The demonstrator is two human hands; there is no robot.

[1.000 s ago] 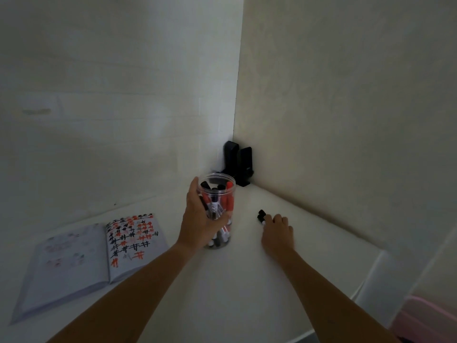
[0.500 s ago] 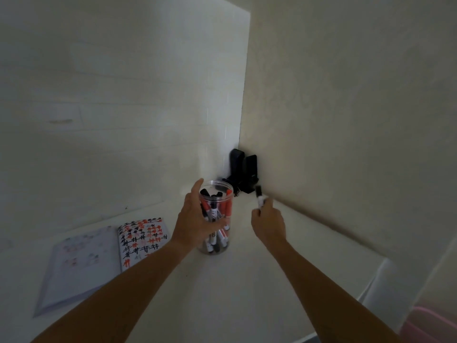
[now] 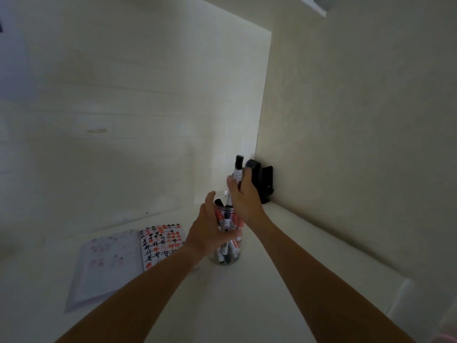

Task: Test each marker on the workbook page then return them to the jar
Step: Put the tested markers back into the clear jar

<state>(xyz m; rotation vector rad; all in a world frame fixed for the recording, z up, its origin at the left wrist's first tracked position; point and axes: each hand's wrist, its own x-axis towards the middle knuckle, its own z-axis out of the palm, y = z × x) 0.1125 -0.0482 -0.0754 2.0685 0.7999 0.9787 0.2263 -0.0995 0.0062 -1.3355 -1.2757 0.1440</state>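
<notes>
While the left hand [image 3: 210,233] grips the jar [image 3: 228,243] near the worktop's back corner, the right hand [image 3: 243,194], pinching a marker [image 3: 238,170], could snag on crowded pens.

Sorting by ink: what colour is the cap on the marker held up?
Black cap, head view.

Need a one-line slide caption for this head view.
Right hand lowers a black marker into the jar gripped by left hand.
</notes>
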